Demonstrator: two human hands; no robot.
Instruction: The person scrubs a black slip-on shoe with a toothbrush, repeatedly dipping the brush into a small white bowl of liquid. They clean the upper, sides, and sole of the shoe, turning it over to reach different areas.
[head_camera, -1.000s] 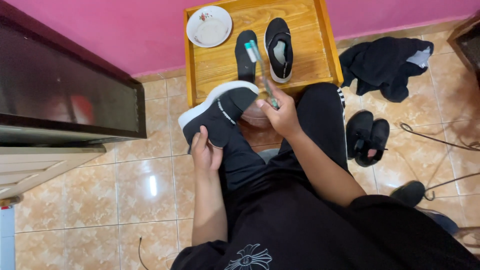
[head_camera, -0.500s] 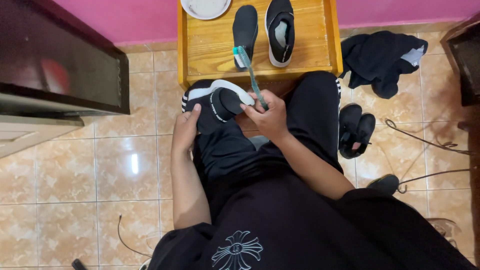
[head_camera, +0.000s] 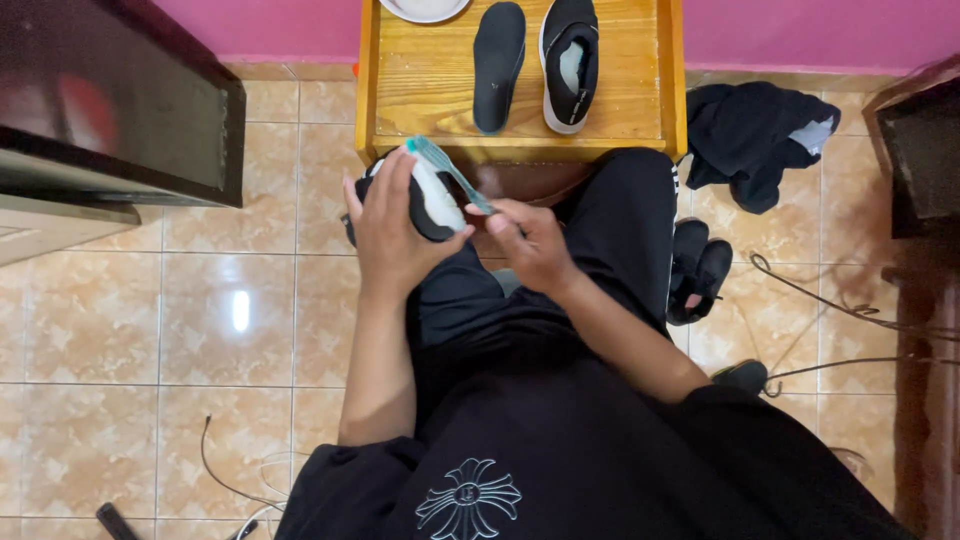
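Scrubbing a black-and-white shoe (head_camera: 425, 200) with a teal toothbrush (head_camera: 450, 172), held over my lap just in front of the wooden table (head_camera: 420, 90). My left hand (head_camera: 392, 228) is wrapped round the shoe from the outer side, fingers closed on it. My right hand (head_camera: 528, 240) pinches the brush handle, bristle end lying on the shoe's white edge.

Progress, as I judge it: this shoe is mid-clean; can't tell how much of it is done. The other shoe (head_camera: 570, 62) and a loose insole (head_camera: 498, 65) lie side by side on the table, with a white plate (head_camera: 425, 8) at the far edge.

Versus half a second ago: shoe has turned in my left hand, which now covers more of it. Brush has dropped from upright to slanted across the shoe. View shifted closer to the table.

Off to the right, dark cloth (head_camera: 752, 140) and black sandals (head_camera: 697, 270) on the tile floor.
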